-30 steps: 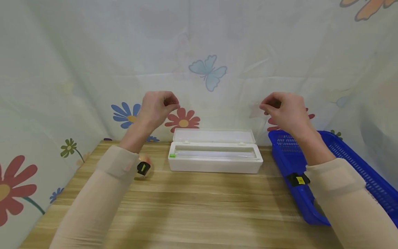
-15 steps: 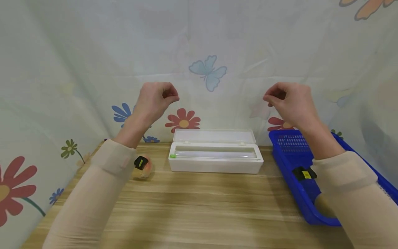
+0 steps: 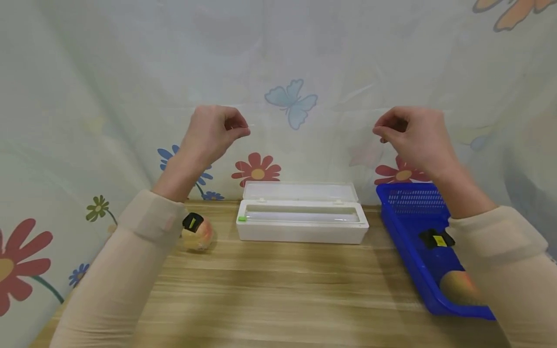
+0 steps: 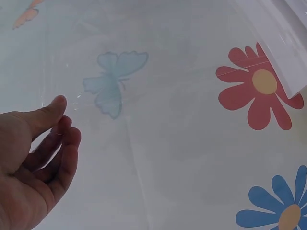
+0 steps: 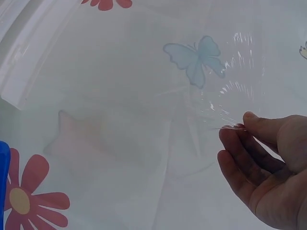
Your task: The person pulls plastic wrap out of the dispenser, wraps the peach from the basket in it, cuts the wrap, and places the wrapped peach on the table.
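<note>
Clear cling film (image 5: pixel 237 91) shows as shiny wrinkles at the fingertips in the right wrist view. My left hand (image 3: pixel 211 133) pinches its left side between thumb and fingers, and my right hand (image 3: pixel 417 137) pinches the right side. Both hands are raised in front of the patterned curtain, above a white cling film dispenser (image 3: pixel 302 234). Its see-through lid (image 3: pixel 300 192) stands up at the back, and a roll (image 3: pixel 300 216) shows inside. The film between hands and dispenser is nearly invisible in the head view.
A peach with a glossy surface (image 3: pixel 201 236) sits on the wooden table (image 3: pixel 270 290), beside the left sleeve. At the right stands a blue basket (image 3: pixel 406 256) holding another peach (image 3: pixel 459 286), partly covered by the right sleeve. A flowered curtain (image 3: pixel 317 58) hangs behind the table.
Both hands have risen and moved slightly apart, still pinching the film. More of each peach now shows past the sleeves. The dispenser has stayed in place.
</note>
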Motion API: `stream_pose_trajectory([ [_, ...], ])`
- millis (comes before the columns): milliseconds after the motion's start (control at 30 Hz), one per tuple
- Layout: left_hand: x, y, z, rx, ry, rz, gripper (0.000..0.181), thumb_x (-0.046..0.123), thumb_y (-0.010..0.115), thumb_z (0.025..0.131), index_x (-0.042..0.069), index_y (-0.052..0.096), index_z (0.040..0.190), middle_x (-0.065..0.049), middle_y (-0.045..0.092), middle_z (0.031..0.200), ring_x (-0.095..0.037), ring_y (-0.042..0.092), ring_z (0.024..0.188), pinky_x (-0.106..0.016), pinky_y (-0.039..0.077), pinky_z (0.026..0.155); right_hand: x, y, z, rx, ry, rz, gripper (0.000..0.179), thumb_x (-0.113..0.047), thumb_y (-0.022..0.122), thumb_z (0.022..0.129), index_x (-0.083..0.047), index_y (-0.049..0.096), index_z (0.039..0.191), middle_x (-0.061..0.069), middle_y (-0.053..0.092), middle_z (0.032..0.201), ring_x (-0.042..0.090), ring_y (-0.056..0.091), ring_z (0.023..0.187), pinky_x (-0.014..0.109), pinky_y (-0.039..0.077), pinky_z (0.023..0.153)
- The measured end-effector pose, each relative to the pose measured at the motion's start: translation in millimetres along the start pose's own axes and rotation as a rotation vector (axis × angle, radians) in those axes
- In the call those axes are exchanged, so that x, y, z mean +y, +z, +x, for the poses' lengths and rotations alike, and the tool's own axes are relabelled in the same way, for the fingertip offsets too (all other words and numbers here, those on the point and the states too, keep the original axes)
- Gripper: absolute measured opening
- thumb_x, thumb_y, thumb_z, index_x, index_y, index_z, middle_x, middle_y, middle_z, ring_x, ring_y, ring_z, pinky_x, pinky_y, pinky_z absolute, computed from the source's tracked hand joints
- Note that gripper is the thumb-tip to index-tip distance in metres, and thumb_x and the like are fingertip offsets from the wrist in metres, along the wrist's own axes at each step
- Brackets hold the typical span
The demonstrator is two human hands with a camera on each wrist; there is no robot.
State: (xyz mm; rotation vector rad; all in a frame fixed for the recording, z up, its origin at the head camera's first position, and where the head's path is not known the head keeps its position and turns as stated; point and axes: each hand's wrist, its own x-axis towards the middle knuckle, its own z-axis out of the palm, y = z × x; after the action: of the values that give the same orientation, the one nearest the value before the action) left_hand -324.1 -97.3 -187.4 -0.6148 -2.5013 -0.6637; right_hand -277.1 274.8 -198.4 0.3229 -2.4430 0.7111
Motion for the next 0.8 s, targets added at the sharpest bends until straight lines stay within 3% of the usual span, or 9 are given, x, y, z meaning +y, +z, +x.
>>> stream_pose_trajectory([
  [333, 6.2, -11.5, 1.5, 0.018, 0.028, 0.013, 0.013, 0.013, 0.076, 0.095, 0.004, 0.077, 0.104, -0.012, 0.074, 0.097, -0.024, 0.066, 0.086, -0.037, 0.056, 0.082, -8.7, -10.6, 2.8, -0.015, 0.025, -0.018, 0.022, -0.019, 0.069, 0.1, -0.002, 0.073, 0.114, 0.02, 0.073, 0.1, 0.032, 0.068, 0.087, 0.008, 0.043, 0.065],
  [800, 15.8, -26.4, 2.2, 0.059, 0.091, 0.009, 0.012, 0.013, 0.077, 0.094, 0.004, 0.078, 0.101, -0.01, 0.074, 0.094, -0.021, 0.067, 0.083, -0.034, 0.055, 0.08, -16.5, -25.5, 4.0, 0.03, -0.021, -0.057, 0.022, -0.017, 0.069, 0.1, 0.0, 0.073, 0.113, 0.022, 0.073, 0.1, 0.035, 0.069, 0.088, 0.005, 0.04, 0.063],
])
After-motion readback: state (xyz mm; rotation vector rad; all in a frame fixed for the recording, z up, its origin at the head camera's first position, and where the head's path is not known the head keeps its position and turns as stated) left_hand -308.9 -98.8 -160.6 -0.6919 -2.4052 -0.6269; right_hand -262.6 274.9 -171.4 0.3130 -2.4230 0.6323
